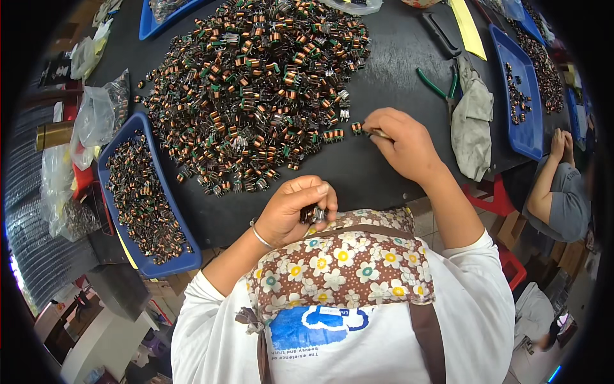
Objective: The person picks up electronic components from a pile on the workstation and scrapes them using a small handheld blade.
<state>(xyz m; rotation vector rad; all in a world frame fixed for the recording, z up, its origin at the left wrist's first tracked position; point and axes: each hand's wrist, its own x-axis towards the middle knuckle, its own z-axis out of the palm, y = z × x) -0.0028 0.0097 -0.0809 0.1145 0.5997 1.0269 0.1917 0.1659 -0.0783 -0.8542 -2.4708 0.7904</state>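
A big heap of small copper-wound coils (256,89) with metal pins and green parts spreads over the dark table. My left hand (291,206), with a bangle at the wrist, is curled near the table's front edge around several coils (313,214). My right hand (404,144) is on the table to the right of the heap, fingers pinched together. A small pale piece shows between them, too little of it to name. Just left of those fingertips sits a single coil (357,128), and a short row of coils (332,136) stands beside the heap.
A blue tray of coils (192,261) stands at the left, beside plastic bags (96,118). To the right lie green-handled pliers (435,86), a grey cloth (472,128), a black-handled tool (441,35) and another blue tray (529,137). A co-worker (563,192) sits at far right.
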